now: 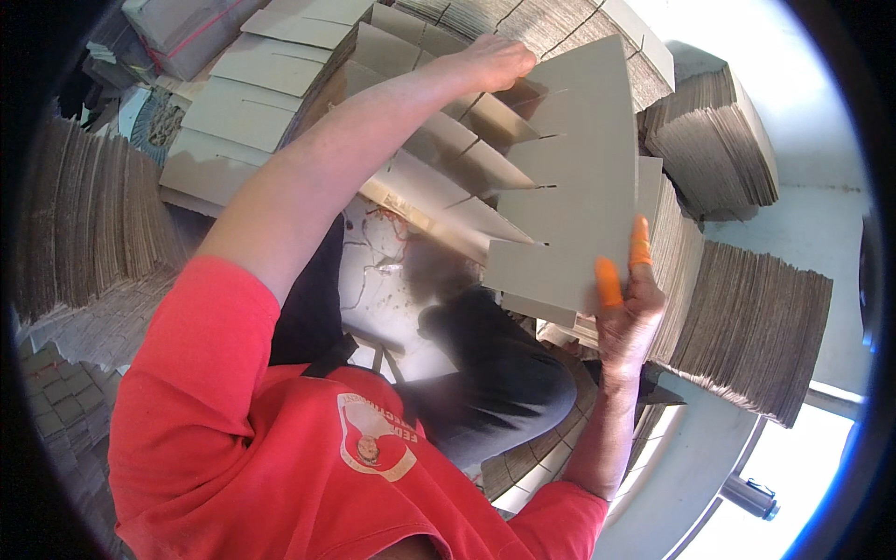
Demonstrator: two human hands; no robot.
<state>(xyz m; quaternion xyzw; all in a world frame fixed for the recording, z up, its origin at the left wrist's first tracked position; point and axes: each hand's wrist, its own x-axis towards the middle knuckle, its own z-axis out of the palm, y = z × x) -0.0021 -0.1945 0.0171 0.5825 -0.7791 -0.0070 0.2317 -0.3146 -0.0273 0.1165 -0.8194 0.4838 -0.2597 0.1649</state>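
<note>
Right hand (630, 303) clamps the slotted cardboard sheet (579, 177) from below; left hand (493, 61) grips its top, cardboard stacks (747, 327) all around.

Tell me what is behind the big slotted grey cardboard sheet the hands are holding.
Behind the big slotted grey cardboard sheet, narrower grey cardboard strips slot crosswise into its cuts, steadied by the left hand. The right hand grips its lower edge. Brown corrugated cardboard stacks lie beyond, partly covered.
</note>
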